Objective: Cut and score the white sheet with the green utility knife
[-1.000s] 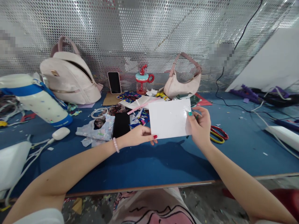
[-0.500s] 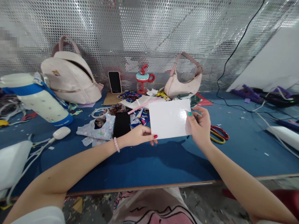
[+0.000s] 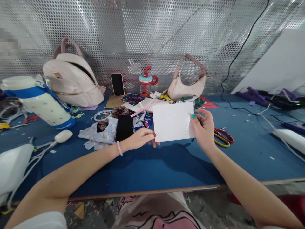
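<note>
Perforated metal sheeting [image 3: 143,35] backs the blue tabletop [image 3: 147,175], above which our right hand [image 3: 204,132] pinches a white card [image 3: 173,122] by its right edge, while our left hand [image 3: 140,139] meets its lower-left corner, probably steadying it, though its grip is unclear.

R hand [image 3: 205,128] grips flat white rect. card [image 3: 173,122] above blue desk [image 3: 143,171]; L hand [image 3: 143,139] touches card's lower-left corner. Behind card: cream handbag w/ pink strap [image 3: 186,89]. L of card: pale-blue printed fabric [image 3: 111,132].

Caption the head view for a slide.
Right hand holding a white card above a blue table, left hand at the card's lower left corner, red-handled cup behind.
</note>
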Tool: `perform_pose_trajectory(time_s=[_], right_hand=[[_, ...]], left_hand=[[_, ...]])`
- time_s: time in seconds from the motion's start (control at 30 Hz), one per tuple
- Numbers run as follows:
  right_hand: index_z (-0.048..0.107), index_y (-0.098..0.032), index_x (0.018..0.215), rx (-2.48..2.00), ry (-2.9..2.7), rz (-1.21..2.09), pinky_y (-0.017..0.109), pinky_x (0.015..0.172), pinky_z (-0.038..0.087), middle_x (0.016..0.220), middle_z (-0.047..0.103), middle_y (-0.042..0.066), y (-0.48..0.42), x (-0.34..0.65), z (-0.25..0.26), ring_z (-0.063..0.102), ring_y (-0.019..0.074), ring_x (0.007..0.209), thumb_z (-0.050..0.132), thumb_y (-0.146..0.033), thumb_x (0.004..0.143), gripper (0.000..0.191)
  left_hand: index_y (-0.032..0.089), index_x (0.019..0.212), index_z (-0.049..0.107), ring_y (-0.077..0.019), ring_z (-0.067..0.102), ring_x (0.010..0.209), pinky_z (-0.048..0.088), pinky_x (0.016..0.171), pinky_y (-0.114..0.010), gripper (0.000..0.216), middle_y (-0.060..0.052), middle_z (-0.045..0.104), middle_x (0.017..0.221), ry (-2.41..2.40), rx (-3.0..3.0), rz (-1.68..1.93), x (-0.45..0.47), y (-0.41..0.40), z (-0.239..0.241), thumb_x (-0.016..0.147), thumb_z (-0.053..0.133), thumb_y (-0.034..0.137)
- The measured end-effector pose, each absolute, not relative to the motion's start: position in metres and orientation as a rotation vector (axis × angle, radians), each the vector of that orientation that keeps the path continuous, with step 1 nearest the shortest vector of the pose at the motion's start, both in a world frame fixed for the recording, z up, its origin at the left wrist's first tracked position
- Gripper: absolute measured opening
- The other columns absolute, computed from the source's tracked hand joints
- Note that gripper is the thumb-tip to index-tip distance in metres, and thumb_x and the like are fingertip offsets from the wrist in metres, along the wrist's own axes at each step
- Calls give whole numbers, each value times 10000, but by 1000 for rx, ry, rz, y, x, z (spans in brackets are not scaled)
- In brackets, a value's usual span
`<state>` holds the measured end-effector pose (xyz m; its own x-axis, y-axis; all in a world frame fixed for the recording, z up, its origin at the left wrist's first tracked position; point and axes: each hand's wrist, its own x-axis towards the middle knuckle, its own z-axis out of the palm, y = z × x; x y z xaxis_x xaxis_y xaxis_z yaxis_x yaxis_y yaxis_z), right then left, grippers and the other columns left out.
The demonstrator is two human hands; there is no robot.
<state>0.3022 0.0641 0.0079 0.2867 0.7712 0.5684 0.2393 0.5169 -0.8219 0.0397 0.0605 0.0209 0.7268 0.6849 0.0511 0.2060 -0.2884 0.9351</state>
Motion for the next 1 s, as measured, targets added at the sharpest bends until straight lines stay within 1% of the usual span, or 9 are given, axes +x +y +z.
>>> perform_pose_trajectory(time_s=[0.13,0.5,0.77,1.0], right_hand=[[507,-253,997,-1030,-1254,470,232,476,322,728,534,-30,64,303,8,413,107,564,649,-324,794,258],[504,-250,997,-1032,-1288,433,226,469,318,707,519,-38,63,301,9,401,100,545,631,-316,801,243],[497,-251,985,-1036,-1283,413,225,465,320,700,521,-37,62,301,12,410,100,539,638,-291,780,253],[502,-250,977,-1032,-1309,395,225,481,329,696,504,-40,61,299,13,407,102,556,608,-261,786,219]], left_hand=[[121,764,691,-118,651,667,469,650,-208,321,-49,705,727,701,1845,553,40,60,21,888,399,170],[113,761,692,-127,653,669,474,650,-212,394,-60,703,703,723,1858,563,41,59,18,937,357,223],[118,737,678,-126,648,660,471,636,-211,397,-60,708,712,763,1848,561,41,58,17,933,357,245],[136,661,636,-110,615,639,471,649,-198,314,-29,702,672,788,1838,578,43,56,19,866,400,163]])
